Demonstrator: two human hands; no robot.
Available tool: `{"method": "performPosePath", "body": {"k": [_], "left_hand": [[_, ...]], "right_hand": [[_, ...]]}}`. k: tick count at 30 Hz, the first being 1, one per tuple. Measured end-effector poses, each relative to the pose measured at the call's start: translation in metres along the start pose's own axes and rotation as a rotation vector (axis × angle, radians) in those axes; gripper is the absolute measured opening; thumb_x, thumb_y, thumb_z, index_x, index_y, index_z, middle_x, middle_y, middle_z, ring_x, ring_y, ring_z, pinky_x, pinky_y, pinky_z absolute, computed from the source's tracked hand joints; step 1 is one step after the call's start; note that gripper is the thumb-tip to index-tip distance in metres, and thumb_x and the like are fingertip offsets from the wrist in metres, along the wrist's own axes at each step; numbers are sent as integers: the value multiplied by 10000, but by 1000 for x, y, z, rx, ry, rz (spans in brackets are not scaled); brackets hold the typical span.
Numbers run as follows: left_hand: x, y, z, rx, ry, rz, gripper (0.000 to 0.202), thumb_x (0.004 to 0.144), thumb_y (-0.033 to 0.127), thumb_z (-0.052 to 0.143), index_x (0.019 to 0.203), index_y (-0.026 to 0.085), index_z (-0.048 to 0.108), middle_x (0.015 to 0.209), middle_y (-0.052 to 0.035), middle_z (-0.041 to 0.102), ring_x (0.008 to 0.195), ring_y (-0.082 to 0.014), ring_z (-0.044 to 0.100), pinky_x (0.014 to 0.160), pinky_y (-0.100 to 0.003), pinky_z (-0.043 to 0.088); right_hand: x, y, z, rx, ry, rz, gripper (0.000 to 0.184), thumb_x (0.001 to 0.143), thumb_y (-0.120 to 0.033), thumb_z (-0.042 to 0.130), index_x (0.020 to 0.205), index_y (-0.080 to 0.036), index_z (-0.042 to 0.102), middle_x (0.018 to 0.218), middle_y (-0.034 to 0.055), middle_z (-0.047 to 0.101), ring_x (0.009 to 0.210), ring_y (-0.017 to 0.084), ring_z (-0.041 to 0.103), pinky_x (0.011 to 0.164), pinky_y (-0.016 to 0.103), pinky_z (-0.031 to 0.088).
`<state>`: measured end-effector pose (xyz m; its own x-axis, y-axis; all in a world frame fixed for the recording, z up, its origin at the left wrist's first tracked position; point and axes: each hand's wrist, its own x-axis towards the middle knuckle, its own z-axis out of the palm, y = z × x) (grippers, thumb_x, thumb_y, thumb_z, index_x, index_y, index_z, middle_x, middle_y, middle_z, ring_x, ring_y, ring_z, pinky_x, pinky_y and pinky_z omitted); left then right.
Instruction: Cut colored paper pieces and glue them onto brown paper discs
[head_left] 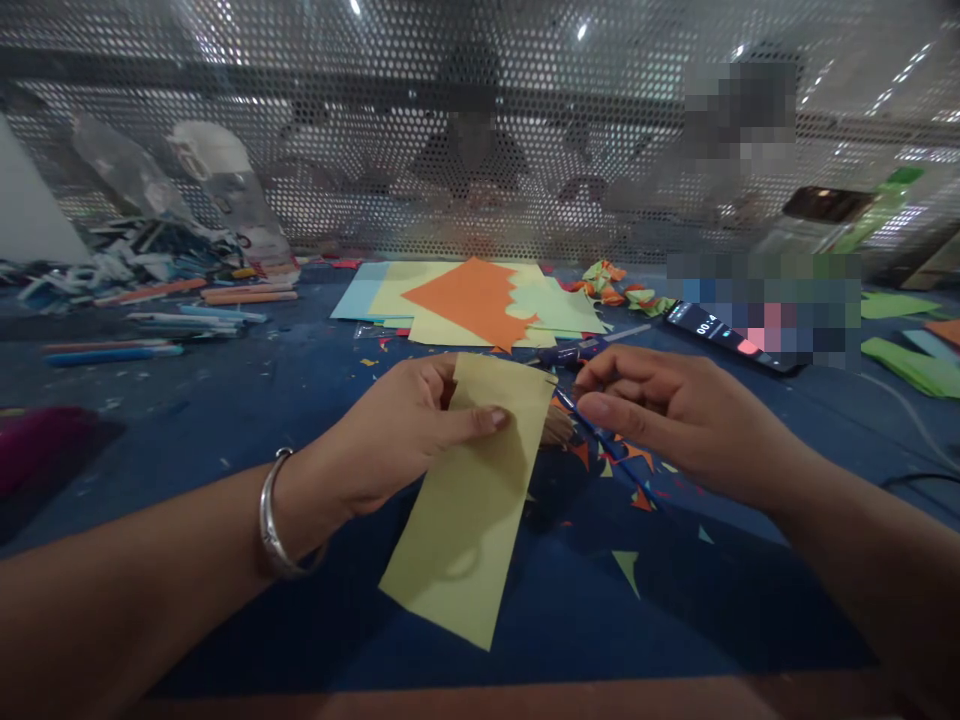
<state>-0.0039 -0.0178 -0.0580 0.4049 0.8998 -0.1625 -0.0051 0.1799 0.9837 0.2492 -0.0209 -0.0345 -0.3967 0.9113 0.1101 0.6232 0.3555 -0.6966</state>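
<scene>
My left hand (pixel 405 425) is closed on a strip of yellow paper (pixel 465 520), its thumb lying across the front near the top. The strip slants down toward me above the table, and a small nick or fold shows at its upper right corner. Just right of that corner is my right hand (pixel 667 415), with fingers curled and thumb close to the index finger. Whether anything small sits between those fingertips, I cannot make out. Beneath the right hand a thin blue stick (pixel 611 450) lies among paper scraps (pixel 626 570).
Behind my hands lie stacked coloured sheets (pixel 367 290) with an orange piece (pixel 469 300) on top. A phone (pixel 727 338) shows a timer at right. Chalk-like sticks (pixel 251 296), a bottle (pixel 240 200) and a magenta object (pixel 45 445) are at left. Perforated metal (pixel 360 130) stands behind.
</scene>
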Motion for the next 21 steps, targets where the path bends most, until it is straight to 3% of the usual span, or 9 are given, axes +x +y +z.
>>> {"method": "performPosePath", "body": {"k": [11,21], "left_hand": [[-1,0,2,8,-44,-12,281,759,267,848,986,159,724,935,-69,796,760,-199,743,669,-270,611],[-3,2,4,-2,-49,-22,275,748,253,850,951,145,699,899,-67,781,730,-181,724,653,-261,600]], "right_hand": [[-1,-3,2,40,-19,-20,384,926,-576,612,908,-192,628,637,-28,630,535,93,498,492,207,377],[-2,-3,2,-10,12,-76,339,932,-536,614,873,-204,648,634,-22,638,531,101,544,501,213,386]]}}
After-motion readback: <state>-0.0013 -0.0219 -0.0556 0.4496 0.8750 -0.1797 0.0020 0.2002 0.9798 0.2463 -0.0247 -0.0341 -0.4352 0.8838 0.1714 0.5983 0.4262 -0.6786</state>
